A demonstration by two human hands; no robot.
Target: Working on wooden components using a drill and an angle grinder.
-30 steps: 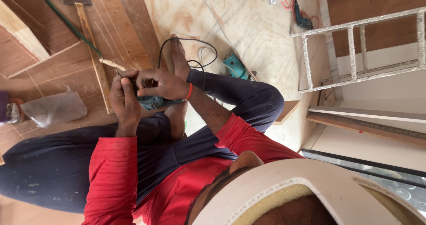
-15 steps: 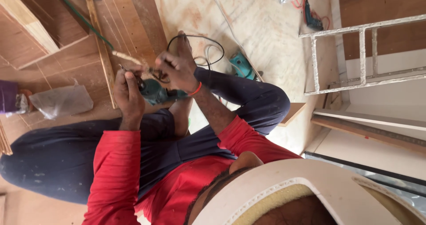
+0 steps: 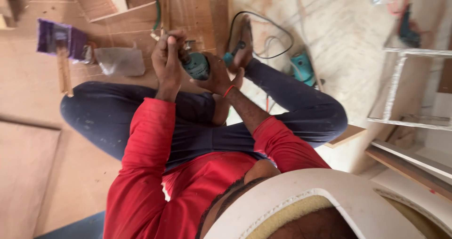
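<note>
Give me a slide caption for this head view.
Seated on a plywood floor, both hands grip a teal power tool: left hand above, right hand beside.

The person is sitting on the wooden floor (image 3: 56,173), legs folded. The left hand (image 3: 168,57) is gripping the front of a green power tool (image 3: 196,65), and the right hand (image 3: 217,79) is holding its body. A clear plastic bag (image 3: 120,61) is lying nearby.

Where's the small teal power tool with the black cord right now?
In the head view, the small teal power tool sits upper centre, gripped between the left hand and right hand, above the person's dark blue trousers.
</note>
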